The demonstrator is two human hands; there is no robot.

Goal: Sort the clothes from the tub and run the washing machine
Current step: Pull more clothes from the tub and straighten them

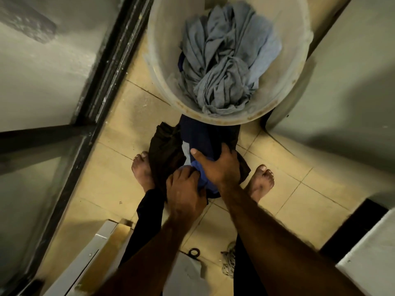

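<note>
- A brown garment (164,154) is being left lying on the floor against the left foot (142,167). It is likely to be trodden on or tripped over if a step is taken.
- A bright blue cloth (203,169) in the floor pile is being clenched by the left hand (183,189), whose fingers are curled into the fabric. Neighbouring pieces risk being dragged up with it.
- A navy garment (205,135) is being grasped by the right hand (215,165), with the thumb spread and the fingers wrapped over its far side.
- The far end of this garment is being hidden by the near rim of the tub (286,60). Whether it is pinned cannot be told; if it is, the tub may be tugged or tipped.
- Grey clothes (224,60) are being kept in the tub. In this dim light the darks could be mixed in with them, and dye could be passed on.
- Mop strands (229,259) are being left on the tiles by the legs and could be snagged.
</note>
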